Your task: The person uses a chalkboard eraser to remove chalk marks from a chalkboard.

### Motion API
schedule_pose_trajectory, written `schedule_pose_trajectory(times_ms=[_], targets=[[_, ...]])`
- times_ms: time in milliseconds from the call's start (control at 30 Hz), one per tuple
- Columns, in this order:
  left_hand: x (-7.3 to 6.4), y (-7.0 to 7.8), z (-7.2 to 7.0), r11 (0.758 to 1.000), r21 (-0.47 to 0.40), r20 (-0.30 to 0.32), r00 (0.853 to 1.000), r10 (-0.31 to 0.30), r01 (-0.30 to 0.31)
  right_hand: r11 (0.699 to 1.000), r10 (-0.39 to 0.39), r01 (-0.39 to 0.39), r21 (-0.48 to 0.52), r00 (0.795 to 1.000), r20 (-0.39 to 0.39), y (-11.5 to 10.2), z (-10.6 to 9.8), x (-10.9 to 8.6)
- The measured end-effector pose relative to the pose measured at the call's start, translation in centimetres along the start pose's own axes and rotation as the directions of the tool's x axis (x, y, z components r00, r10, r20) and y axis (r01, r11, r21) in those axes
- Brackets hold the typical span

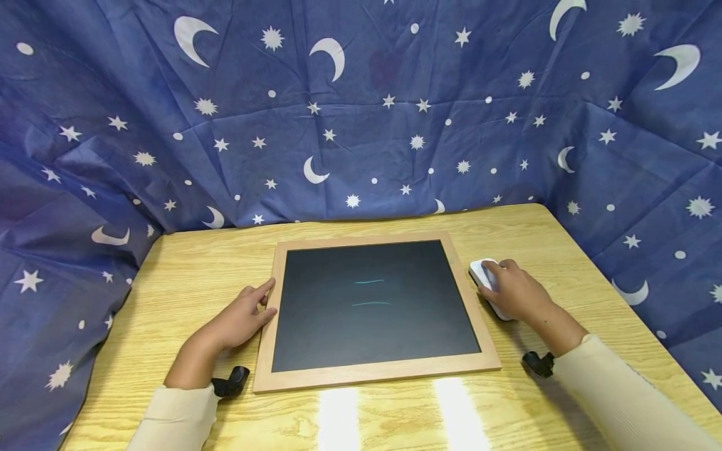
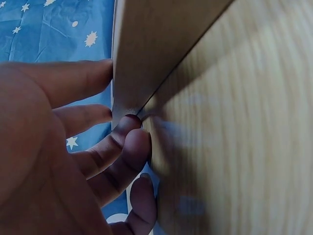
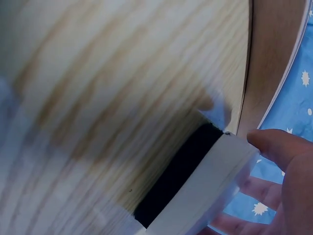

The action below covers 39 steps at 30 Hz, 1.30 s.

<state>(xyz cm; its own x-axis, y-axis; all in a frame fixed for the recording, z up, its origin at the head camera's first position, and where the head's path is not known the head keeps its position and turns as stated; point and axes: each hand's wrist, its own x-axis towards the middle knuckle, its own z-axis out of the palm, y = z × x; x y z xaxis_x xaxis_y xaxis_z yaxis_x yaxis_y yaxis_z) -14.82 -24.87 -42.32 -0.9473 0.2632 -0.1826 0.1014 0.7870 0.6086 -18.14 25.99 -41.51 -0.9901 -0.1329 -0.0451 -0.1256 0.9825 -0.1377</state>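
I judge the step in hand as bracing and positioning. My right hand (image 1: 517, 291) holds the eraser (image 1: 479, 273) between thumb and fingers, dark felt (image 3: 180, 174) down; I cannot tell whether the felt touches the table (image 1: 192, 275). My left hand (image 1: 244, 318) is not clasping: thumb and fingertips rest against the outer edge of the frame (image 1: 369, 376). The board (image 1: 372, 338) lies between both grips, two blue lines (image 1: 369, 282) on its face. In my judgement, a move onto the board calls for lifting the eraser over the frame, leftward of the right grip. The table is pale wood, glare streaks below the board. Star-and-moon cloth (image 1: 361, 75) hangs beyond both hands.
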Motion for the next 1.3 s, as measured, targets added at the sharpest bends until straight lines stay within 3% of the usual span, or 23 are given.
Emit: schedule_pose_trajectory(times_ms=[533, 933, 1300], targets=[[0.19, -0.16, -0.12, 1.000, 0.006, -0.006, 1.000, 0.007, -0.007, 1.000, 0.001, -0.001, -0.016, 1.000, 0.000, 0.01, 0.16, 0.08], [0.09, -0.08, -0.01, 1.000, 0.005, -0.007, 1.000, 0.009, -0.009, 1.000, 0.012, -0.012, 0.029, 1.000, 0.009, 0.39, 0.32, -0.01], [0.13, -0.09, 0.13, 1.000, 0.013, -0.011, 1.000, -0.007, 0.007, 0.999, -0.039, 0.039, 0.027, 0.999, -0.015, -0.02, -0.17, -0.50]])
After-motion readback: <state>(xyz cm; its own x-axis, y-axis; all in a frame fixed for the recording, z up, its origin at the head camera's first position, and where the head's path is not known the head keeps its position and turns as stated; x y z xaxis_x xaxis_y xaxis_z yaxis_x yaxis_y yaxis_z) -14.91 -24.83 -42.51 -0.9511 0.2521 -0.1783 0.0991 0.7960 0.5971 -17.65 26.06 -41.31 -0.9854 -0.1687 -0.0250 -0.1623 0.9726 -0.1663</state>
